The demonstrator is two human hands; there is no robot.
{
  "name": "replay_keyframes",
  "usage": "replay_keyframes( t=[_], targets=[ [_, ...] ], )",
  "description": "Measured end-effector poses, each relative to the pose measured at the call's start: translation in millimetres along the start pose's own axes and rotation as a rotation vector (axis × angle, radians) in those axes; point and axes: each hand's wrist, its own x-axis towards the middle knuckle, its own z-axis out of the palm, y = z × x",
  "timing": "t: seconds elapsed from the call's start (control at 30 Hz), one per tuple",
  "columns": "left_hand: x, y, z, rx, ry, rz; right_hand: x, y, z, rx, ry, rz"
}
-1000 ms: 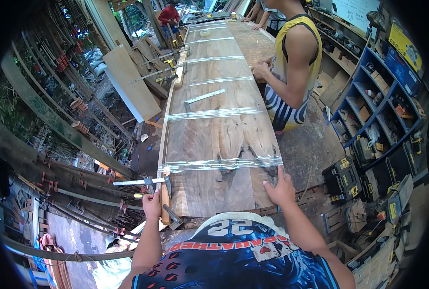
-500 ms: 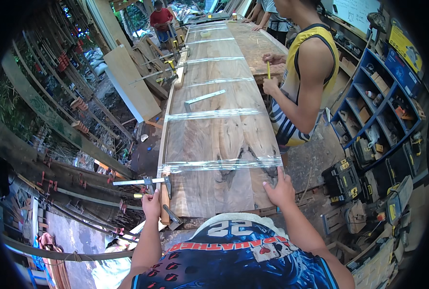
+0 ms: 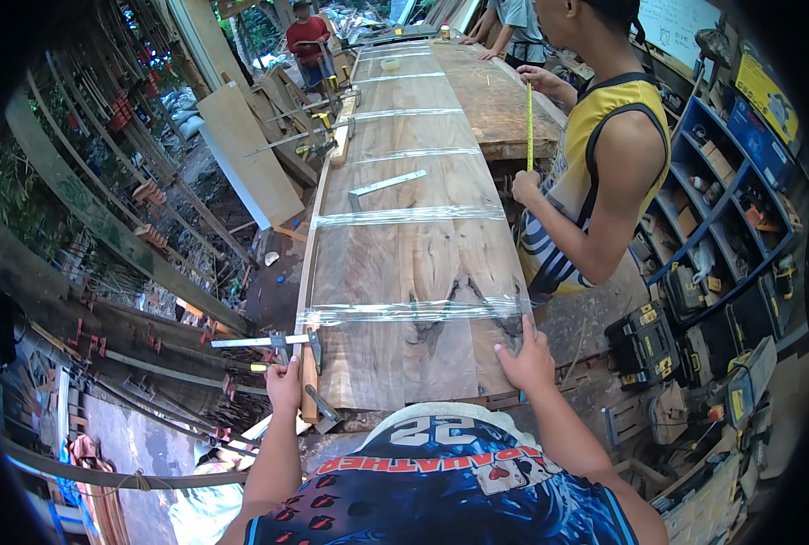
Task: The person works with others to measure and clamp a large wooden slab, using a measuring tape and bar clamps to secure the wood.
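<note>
A long wooden panel (image 3: pixel 382 359) stretches away from me, wrapped crosswise with several bands of clear film (image 3: pixel 414 311). My right hand (image 3: pixel 530 359) rests at its right near edge, thumb apart and fingers stretched out: open. At the left near corner, my left hand (image 3: pixel 284 385) is closed beside a wood strip (image 3: pixel 310 371), just below a metal bar clamp (image 3: pixel 257 343); its fingers hide what they hold, if anything. A second metal tool (image 3: pixel 323 406) sits at that corner. Farther up the panel lies a metal square (image 3: pixel 388 183).
To the right, a co-worker (image 3: pixel 627 154) in a yellow tank top holds a drawn-out yellow tape measure (image 3: pixel 530 127). Other people stand at the far end. More clamps (image 3: pixel 343 118) line the panel's left edge. Blue shelving (image 3: pixel 709 204) and a black tool case (image 3: pixel 645 341) are at right.
The co-worker has shifted right and raised the far hand, so a longer stretch of tape measure shows. My hands and the panel look unmoved.
</note>
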Motion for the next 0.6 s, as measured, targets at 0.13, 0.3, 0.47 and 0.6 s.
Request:
replay_keyframes(
  t=[0.13, 0.3, 0.47, 0.6],
  targets=[
    [-1.9, 3.2, -1.1, -0.037, -0.013, -0.018, -0.9, -1.4, -1.6, 0.012, 0.002, -0.003],
    [-3.2, 5.4, -0.9, -0.017, -0.009, 0.0, -0.5, -0.2, -1.0, 0.009, -0.003, 0.0],
    [-3.0, 4.9, -1.5, -0.006, -0.005, 0.0, 0.2, -0.1, -0.1, 0.011, -0.012, 0.006],
    [-3.1, 5.0, -2.0, -0.013, -0.009, -0.007, 0.2, -0.2, 0.1, 0.013, -0.011, 0.008]
  ],
)
